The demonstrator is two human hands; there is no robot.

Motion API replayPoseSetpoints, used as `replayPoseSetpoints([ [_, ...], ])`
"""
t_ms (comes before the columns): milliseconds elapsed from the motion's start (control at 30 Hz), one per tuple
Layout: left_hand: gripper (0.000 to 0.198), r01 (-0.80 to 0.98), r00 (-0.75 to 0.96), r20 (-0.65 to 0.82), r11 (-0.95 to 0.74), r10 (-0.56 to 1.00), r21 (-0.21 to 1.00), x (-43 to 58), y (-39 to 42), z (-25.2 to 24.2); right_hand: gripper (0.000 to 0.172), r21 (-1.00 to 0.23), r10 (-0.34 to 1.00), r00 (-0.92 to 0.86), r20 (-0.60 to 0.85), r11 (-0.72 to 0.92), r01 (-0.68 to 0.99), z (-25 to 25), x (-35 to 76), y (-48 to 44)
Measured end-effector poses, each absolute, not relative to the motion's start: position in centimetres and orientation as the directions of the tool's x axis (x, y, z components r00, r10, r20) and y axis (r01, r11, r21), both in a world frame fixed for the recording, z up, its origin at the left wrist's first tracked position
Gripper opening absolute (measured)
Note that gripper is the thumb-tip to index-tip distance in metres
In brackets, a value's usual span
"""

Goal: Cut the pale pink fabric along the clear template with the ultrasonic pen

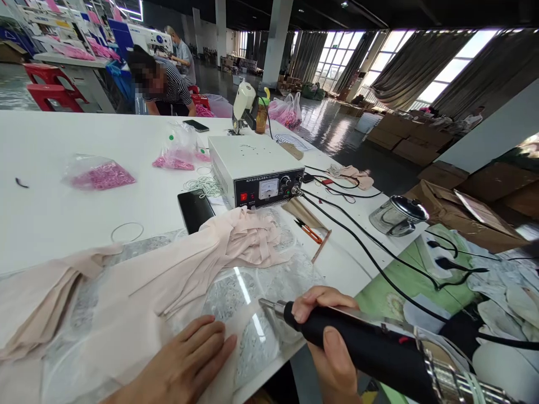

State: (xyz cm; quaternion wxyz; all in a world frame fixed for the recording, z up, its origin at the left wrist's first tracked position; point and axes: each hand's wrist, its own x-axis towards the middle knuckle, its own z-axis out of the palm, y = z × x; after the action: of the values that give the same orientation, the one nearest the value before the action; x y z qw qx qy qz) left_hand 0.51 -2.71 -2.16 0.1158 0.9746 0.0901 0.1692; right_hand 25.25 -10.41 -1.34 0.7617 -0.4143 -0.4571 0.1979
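Note:
My right hand point(328, 331) is wrapped round a black ultrasonic welding gun point(362, 342) with a metal tip. That tip points left and touches, or nearly touches, the edge of a thin pale pink fabric strip point(242, 317). On the fabric rests my left hand point(189, 359), palm down with fingers stretched out, just left of the tip. More pale pink fabric point(168, 269) spreads in folds across a clear sheet point(269, 306) on the table. A folded stack of the same fabric point(37, 308) lies at far left.
A white control box point(256, 168) stands mid-table, cables point(357, 247) running right. Nearby are a phone point(196, 210), orange thread snips point(309, 231), a glass mug point(398, 216) and bags of pink pieces point(101, 173). Across the table a person in stripes point(174, 84) bends down.

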Motion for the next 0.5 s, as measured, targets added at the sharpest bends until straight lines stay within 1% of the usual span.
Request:
replayPoseSetpoints([
  [67, 0.058, 0.129, 0.921, 0.325, -0.954, 0.216, 0.269, 0.9, -2.7, -2.3, 0.019, -0.810, 0.676, 0.508, 0.534, 0.580, 0.080, -1.5, 25.3, -10.5],
  [233, 0.049, 0.139, 0.895, 0.384, -0.960, 0.226, 0.241, 1.5, -2.7, -2.7, 0.021, -0.816, 0.687, 0.501, 0.526, 0.573, 0.071, -1.9, 25.5, -10.8],
  [333, 0.047, 0.163, 0.864, 0.435, -0.958, 0.253, 0.234, 1.9, -2.8, -3.5, 0.022, -0.818, 0.688, 0.506, 0.520, 0.572, 0.062, -2.1, 25.5, -10.8],
  [500, 0.037, 0.178, 0.791, 0.545, -0.958, 0.276, 0.227, 2.6, -3.0, -3.7, 0.022, -0.819, 0.679, 0.521, 0.517, 0.570, 0.070, -2.2, 25.4, -10.9],
])
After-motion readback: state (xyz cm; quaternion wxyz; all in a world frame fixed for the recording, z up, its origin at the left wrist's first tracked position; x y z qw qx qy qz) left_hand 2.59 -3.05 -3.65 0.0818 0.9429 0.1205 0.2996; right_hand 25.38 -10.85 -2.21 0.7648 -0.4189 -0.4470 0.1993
